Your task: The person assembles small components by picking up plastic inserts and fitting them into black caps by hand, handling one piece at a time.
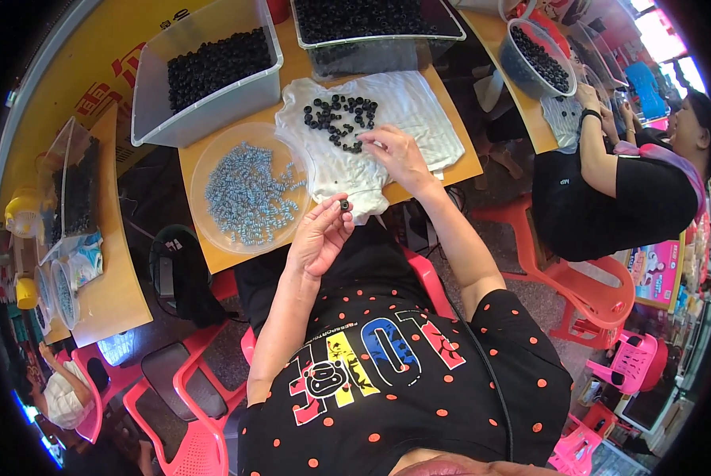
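My left hand [323, 230] is raised at the table's near edge, its thumb and forefinger pinching a small black ring-shaped cap [344, 205]. My right hand [397, 157] reaches over the white cloth [431, 119], its fingertips drawn together at the near right side of a loose group of black caps [339, 111]. What lies between those right fingertips is hidden. Left of the cloth, a round clear tray [199, 208] holds a heap of small blue-grey coiled springs [248, 194].
Two translucent bins, one at the far left [212, 119] and one farther back [355, 59], hold many black caps. At right, a person in black [609, 190] works by a round tub [534, 87]. Red chairs [553, 270] stand nearby. Another table [117, 293] is at left.
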Available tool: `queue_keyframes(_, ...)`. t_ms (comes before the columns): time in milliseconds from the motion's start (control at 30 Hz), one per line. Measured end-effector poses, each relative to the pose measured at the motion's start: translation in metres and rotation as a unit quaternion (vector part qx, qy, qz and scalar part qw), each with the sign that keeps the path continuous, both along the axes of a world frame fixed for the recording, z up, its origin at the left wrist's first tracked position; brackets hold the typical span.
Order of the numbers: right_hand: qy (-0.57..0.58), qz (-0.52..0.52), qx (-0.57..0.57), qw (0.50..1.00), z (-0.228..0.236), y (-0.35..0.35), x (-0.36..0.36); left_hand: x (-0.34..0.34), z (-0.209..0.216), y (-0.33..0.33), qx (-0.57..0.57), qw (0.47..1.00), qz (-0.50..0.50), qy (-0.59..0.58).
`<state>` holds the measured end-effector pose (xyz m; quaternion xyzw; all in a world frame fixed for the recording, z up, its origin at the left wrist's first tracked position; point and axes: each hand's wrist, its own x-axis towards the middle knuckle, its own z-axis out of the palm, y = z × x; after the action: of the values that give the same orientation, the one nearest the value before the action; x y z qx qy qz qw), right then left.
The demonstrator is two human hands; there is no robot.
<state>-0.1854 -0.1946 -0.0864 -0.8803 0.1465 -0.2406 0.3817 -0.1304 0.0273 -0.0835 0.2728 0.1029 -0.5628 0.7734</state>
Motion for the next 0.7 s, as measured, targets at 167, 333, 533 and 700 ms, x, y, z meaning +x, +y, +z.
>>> queue_keyframes(167, -0.033, 0.049, -0.138, 0.989, -0.022, -0.016, 0.012, 0.001, -0.003, 0.004, -0.001, 1.0, 0.003, 0.012)
queue_keyframes(333, 0.005, 0.002, 0.029, 1.0, 0.005, 0.0, 0.005, 0.001, 0.0, 0.005, 0.001, 1.0, 0.004, 0.016)
queue_keyframes(533, -0.05, 0.082, 0.432, 0.897, 0.027, 0.034, -0.025, 0.0, 0.004, 0.0, -0.003, 1.0, 0.012, 0.007)
queue_keyframes(700, -0.025, 0.083, 0.428, 0.9, 0.051, 0.066, -0.039, -0.001, 0.015, 0.0, 0.004, 0.997, 0.06, -0.05)
